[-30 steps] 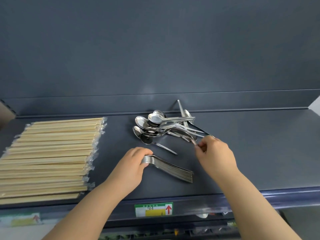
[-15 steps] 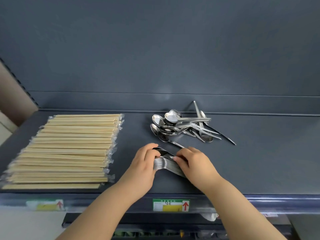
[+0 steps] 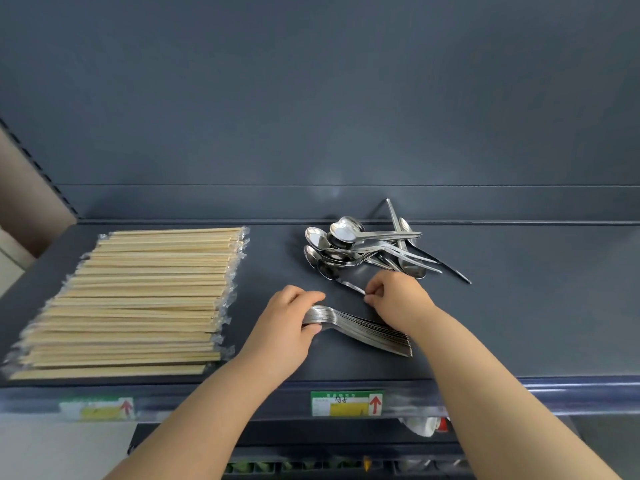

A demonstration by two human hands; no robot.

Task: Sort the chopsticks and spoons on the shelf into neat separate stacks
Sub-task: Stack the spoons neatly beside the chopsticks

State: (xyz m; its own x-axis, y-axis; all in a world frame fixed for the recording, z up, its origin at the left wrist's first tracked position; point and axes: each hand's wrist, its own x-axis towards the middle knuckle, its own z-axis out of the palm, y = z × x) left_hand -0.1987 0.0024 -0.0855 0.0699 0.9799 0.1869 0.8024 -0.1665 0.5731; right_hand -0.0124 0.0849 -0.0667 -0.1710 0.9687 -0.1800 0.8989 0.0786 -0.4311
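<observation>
Steel spoons (image 3: 360, 244) lay in a loose heap toward twelve o'clock on the shelf (image 3: 519, 323), with the nested stack (image 3: 367, 329) just at six o'clock of them. The left hand (image 3: 285, 329) gripped the stack's bowl end, fingers curled over it. The right hand (image 3: 398, 301) appeared to pinch the handle tip of one loose spoon (image 3: 348, 285). Wrapped chopsticks (image 3: 138, 299) lay squared at nine o'clock. Spoon stacking seemed the step in hand; next, that spoon likely needed lifting and nesting, bowl aligned.

Spoon stack (image 3: 367, 328): bowls hidden under my left hand (image 3: 284, 332); part of the handles is behind my right hand (image 3: 401, 303).
Loose spoon (image 3: 346, 284): handle tip lost in my right hand's pinch.
Price label (image 3: 346, 404): print too small to read.
Left label (image 3: 98, 408): blurred.
</observation>
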